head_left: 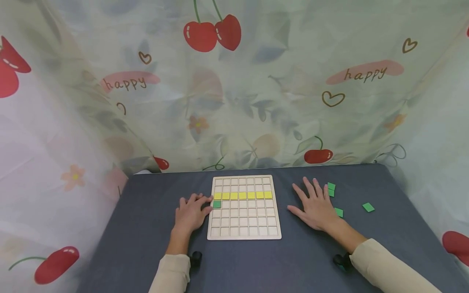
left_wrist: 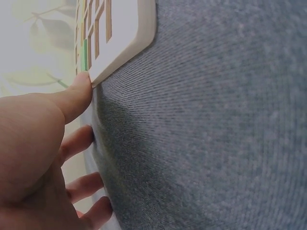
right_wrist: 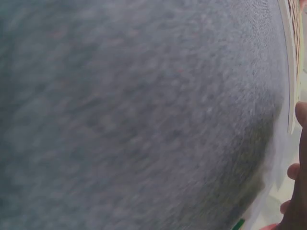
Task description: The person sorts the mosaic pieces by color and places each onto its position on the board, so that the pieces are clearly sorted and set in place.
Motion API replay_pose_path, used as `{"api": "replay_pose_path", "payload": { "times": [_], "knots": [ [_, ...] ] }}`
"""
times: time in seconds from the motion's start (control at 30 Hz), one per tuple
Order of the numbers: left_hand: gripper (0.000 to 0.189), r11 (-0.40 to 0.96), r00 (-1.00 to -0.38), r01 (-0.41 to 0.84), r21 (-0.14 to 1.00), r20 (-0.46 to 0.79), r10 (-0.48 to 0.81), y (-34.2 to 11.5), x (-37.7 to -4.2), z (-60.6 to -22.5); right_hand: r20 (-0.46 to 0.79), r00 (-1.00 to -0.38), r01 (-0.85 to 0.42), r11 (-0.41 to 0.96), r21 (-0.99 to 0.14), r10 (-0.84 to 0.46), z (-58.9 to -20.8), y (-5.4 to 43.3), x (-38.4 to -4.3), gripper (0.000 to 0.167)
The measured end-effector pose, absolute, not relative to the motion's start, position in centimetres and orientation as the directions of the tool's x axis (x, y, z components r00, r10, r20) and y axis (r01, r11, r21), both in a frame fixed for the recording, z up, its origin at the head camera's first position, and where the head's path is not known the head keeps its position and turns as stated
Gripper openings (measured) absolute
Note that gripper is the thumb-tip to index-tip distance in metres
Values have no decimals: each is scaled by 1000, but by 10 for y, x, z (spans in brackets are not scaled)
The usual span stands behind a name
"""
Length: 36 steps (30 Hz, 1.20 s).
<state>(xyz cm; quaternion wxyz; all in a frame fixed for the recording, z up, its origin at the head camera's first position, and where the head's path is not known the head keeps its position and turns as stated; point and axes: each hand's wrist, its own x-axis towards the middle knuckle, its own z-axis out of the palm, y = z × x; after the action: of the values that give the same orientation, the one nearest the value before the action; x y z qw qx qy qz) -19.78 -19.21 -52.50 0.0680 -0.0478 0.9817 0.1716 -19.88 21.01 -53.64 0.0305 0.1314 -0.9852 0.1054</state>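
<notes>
A pale wooden grid board [head_left: 244, 238] lies on the table, with a row of yellow square tiles [head_left: 242, 195] across it. One green tile [head_left: 217, 204] fills the leftmost cell just below that row. My left hand [head_left: 189, 213] rests at the board's left side, thumb and forefinger touching its edge; in the left wrist view the thumb [left_wrist: 79, 96] presses the board's rim [left_wrist: 144, 28]. To the right of the board, my right hand [head_left: 318, 209] is spread over the table, fingers apart, beside loose green tiles [head_left: 339, 212]. Whether anything lies under its palm is hidden.
Two more green tiles [head_left: 331, 186] lie beyond the right fingers, touching or overlapping. Another green tile [head_left: 368, 207] sits farther right on the dark grey tablecloth [head_left: 238, 268]. A printed curtain [head_left: 256, 122] hangs behind the table's far edge and along both sides.
</notes>
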Motion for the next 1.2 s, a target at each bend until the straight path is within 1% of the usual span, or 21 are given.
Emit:
{"api": "replay_pose_path", "payload": {
  "times": [0.2, 0.47, 0.73, 0.9, 1.03, 1.2],
  "knots": [
    [49, 934, -987, -112, 339, -147, -65, -193, -197, -524, 85, -969, -244, 948, -207, -231, -537, 221, -194, 79],
    [49, 934, -989, -103, 343, -137, -59, -193, -195, -524, 43, -977, -214, 953, -214, -210, -539, 238, -188, 84],
    [49, 937, -989, -98, 334, -141, -53, -193, -195, -524, 73, -979, -203, 951, -231, -191, -538, 259, -178, 81],
    [49, 939, -990, -94, 331, -129, -54, -193, -195, -524, 111, -976, -209, 944, -255, -186, -540, 268, -175, 77],
    [49, 937, -990, -96, 335, -133, -54, -194, -195, -524, 176, -967, -224, 947, -231, -186, -543, 272, -173, 70],
    [48, 938, -989, -94, 335, -138, -50, -194, -195, -525, 187, -972, -183, 956, -230, -141, -541, 273, -171, 61]
  ]
}}
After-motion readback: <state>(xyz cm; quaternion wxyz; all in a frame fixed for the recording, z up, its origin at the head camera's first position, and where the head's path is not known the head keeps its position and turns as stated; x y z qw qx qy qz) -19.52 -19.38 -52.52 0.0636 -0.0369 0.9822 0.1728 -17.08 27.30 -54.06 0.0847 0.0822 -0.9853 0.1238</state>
